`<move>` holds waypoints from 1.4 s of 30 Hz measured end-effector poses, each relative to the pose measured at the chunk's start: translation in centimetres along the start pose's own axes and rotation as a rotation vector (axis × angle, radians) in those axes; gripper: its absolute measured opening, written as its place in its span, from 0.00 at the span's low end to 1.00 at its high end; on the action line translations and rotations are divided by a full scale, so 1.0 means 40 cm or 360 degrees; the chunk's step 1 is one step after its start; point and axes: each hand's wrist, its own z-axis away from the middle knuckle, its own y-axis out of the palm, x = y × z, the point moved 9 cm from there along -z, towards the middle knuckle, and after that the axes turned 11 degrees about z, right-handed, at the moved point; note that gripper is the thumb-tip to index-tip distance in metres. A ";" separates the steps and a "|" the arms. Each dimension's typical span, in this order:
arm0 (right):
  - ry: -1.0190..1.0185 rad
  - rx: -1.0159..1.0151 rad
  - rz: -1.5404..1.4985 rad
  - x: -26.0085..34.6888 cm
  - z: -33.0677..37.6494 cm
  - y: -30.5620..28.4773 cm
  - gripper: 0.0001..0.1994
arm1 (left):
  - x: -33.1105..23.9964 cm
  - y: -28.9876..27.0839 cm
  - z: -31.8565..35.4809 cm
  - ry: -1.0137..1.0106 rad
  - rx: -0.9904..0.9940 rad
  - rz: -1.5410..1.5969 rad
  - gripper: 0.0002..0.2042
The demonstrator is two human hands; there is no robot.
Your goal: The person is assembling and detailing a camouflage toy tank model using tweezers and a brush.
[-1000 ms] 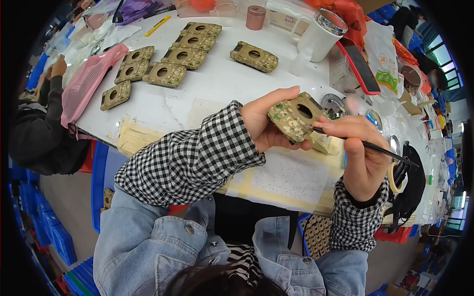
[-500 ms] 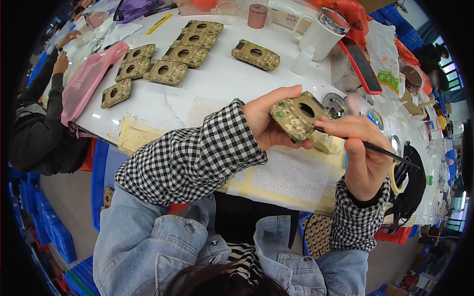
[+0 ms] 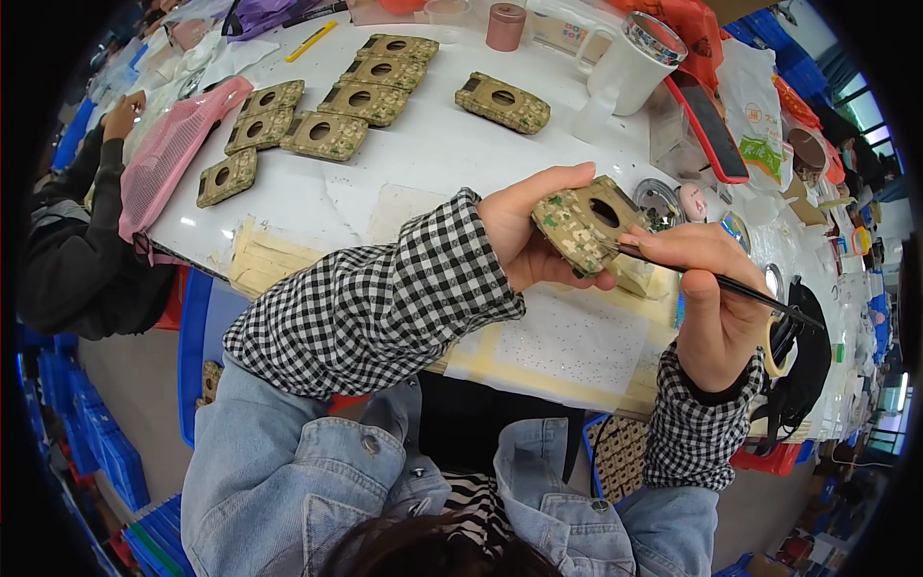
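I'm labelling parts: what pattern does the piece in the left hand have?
The piece has pixelated camouflage in tan, brown and green, clearest in the head view.

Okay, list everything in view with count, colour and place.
table: one, white, centre
held shell: one, camouflage, above table
slim tool: one, black, tip at held shell
loose shells: eight, camouflage, on table
mug: one, white, table's far right
phone: one, red-edged, beside mug
tin: one, pink, far side
thin stick: one, yellow, far left
mesh bag: one, pink, left edge
dotted sheet: one, white, near edge
crates: several, blue, lower left
nearest co-worker: one, dark-sleeved, left
clutter: uncountable, mixed, right side
left hand: one, bare, gripping held shell
right hand: one, bare, gripping slim tool
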 end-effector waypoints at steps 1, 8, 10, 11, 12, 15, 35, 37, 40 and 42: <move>-0.0007 -0.0002 0.0002 0.000 0.000 0.000 0.11 | 0.000 0.000 0.000 0.0004 -0.0014 -0.0006 0.23; 0.0034 -0.0006 -0.0035 -0.009 0.003 0.001 0.11 | 0.002 0.000 0.003 -0.0007 -0.0056 0.0001 0.23; 0.0038 -0.0001 -0.0033 -0.007 0.002 0.002 0.11 | 0.002 -0.001 0.003 -0.0001 -0.0060 -0.0005 0.23; 0.0038 0.0001 -0.0029 -0.006 0.002 0.001 0.11 | 0.002 -0.001 0.003 -0.0003 -0.0058 -0.0007 0.23; 0.0038 0.0002 -0.0026 -0.006 0.001 0.001 0.11 | 0.002 -0.001 0.003 -0.0004 -0.0056 -0.0009 0.23; 0.0025 -0.0002 -0.0014 -0.005 0.001 0.001 0.11 | 0.002 -0.003 0.002 -0.0008 -0.0046 -0.0017 0.23; 0.0063 -0.0012 -0.0047 -0.011 0.005 0.000 0.12 | 0.004 0.000 0.001 -0.0026 -0.0018 0.0013 0.23; 0.0034 -0.0026 -0.0057 -0.010 0.005 -0.002 0.13 | 0.005 -0.007 -0.002 -0.0031 0.0005 -0.0010 0.23; 0.0052 -0.0103 -0.0139 -0.014 0.009 -0.010 0.14 | 0.005 -0.011 -0.004 0.0001 0.0026 -0.0043 0.24; 0.0084 -0.0192 -0.0204 -0.025 0.020 -0.021 0.15 | 0.004 -0.007 -0.007 0.0010 0.0050 -0.0053 0.24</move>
